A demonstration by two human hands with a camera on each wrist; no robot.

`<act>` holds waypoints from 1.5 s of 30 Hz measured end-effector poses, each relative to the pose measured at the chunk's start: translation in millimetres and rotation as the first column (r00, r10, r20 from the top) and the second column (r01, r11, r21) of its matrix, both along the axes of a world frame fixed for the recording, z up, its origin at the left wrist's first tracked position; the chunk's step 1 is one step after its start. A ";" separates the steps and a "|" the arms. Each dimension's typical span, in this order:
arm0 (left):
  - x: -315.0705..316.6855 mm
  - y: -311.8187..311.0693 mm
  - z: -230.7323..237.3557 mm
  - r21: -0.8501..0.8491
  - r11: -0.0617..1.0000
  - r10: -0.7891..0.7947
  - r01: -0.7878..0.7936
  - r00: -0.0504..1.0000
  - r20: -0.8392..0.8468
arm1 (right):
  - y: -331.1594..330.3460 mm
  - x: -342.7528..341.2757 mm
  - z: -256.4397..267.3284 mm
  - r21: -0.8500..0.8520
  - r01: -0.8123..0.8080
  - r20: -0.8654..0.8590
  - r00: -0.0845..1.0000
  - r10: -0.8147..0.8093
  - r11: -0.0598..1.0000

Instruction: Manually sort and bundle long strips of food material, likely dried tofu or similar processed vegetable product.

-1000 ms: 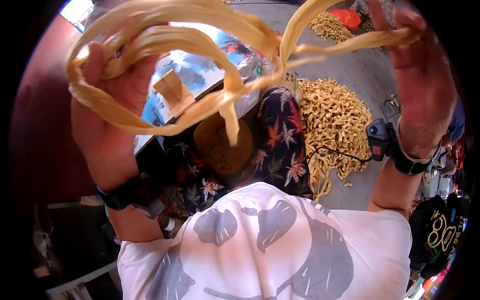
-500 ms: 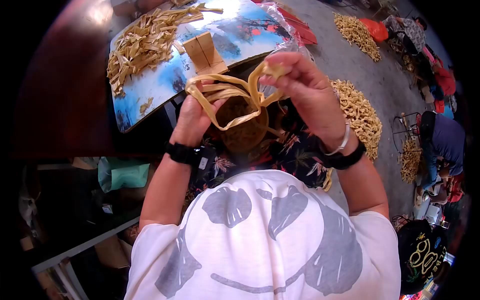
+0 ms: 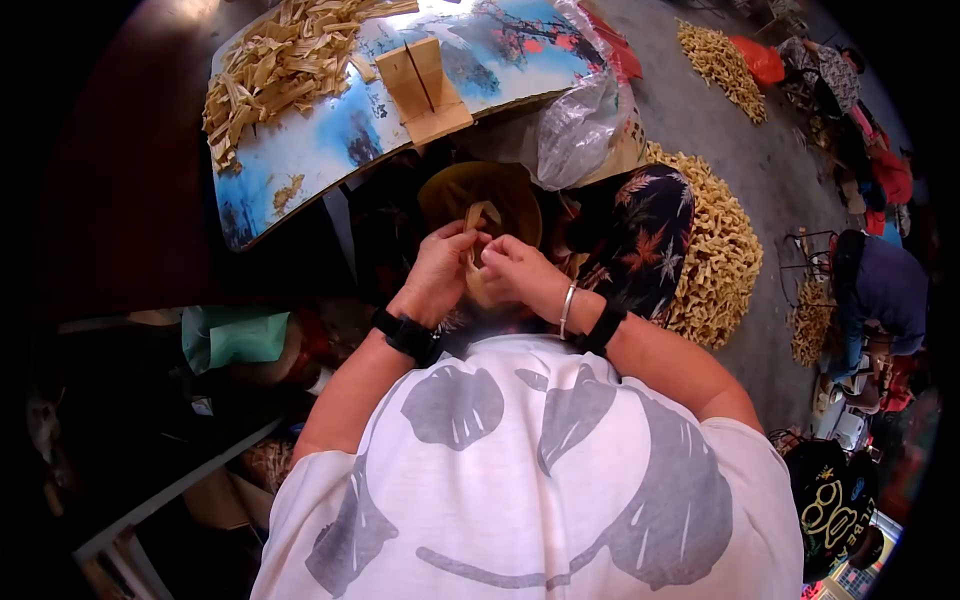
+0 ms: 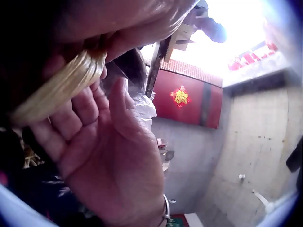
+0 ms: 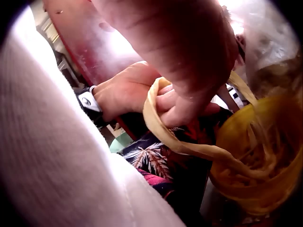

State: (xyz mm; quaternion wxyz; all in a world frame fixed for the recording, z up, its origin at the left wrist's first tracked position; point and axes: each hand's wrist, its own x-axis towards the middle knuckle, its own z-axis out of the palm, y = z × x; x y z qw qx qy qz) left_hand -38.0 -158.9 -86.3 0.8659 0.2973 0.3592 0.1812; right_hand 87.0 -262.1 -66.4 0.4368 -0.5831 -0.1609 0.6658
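Note:
Over the lap, my left hand (image 3: 435,272) pinches a long, pale yellow, flexible strip (image 3: 484,212) between thumb and fingers. My right hand (image 3: 527,275) comes in from the other side and grips the same strip, its fingertips close to the left ones. In the right wrist view the strip (image 5: 173,139) loops round the fingers and trails down into a yellow tub (image 5: 222,187) holding more strips. A folded, shiny length of strip (image 4: 71,85) runs out from the left fingers in the left wrist view, in front of the right palm (image 4: 111,161).
A painted blue-and-white board (image 3: 310,165) ahead bears a heap of flat strips (image 3: 285,70) and a slotted wooden block (image 3: 425,90). Clear plastic (image 3: 580,130) hangs at its corner. A large pile of small knotted pieces (image 3: 715,260) lies on the floor at right.
Both hands have come down and together over the lap. The wide loop of strip held up before is now drawn in small between the fingers.

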 end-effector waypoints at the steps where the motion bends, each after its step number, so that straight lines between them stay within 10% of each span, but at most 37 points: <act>1: -1.2 -0.3 1.8 0.116 0.993 0.004 0.000 0.999 -0.037 | -1.6 3.6 12.9 -0.096 0.000 -0.105 0.994 -0.010 0.995; 4: -1.3 -5.2 9.5 0.665 0.728 0.012 0.170 0.965 -0.261 | 6.3 17.0 4.4 -0.065 0.116 -0.242 0.962 -0.128 0.991; 7: -13.7 -12.3 23.7 0.689 0.593 -0.199 0.417 0.905 -0.376 | 21.7 36.8 2.7 0.049 0.348 -0.495 0.822 -0.280 0.936; 9: -21.2 -2.8 23.5 0.670 0.688 -0.119 0.279 0.954 -0.275 | 27.4 53.5 23.1 0.177 0.507 -0.662 0.696 -0.280 0.844; 14: -24.2 24.0 24.1 0.637 0.771 0.079 -0.006 0.993 -0.086 | 15.8 86.2 104.7 0.569 0.611 -0.540 0.782 -0.310 0.550; 21: 11.5 25.5 2.7 0.544 0.837 0.106 -0.061 0.993 -0.052 | -8.1 130.3 121.4 0.491 0.753 -0.536 0.657 -0.530 0.438; 45: 8.7 75.7 -72.0 0.152 0.894 0.448 -0.422 0.844 -0.293 | -135.0 311.1 294.9 0.928 0.369 -0.251 0.715 -0.653 0.047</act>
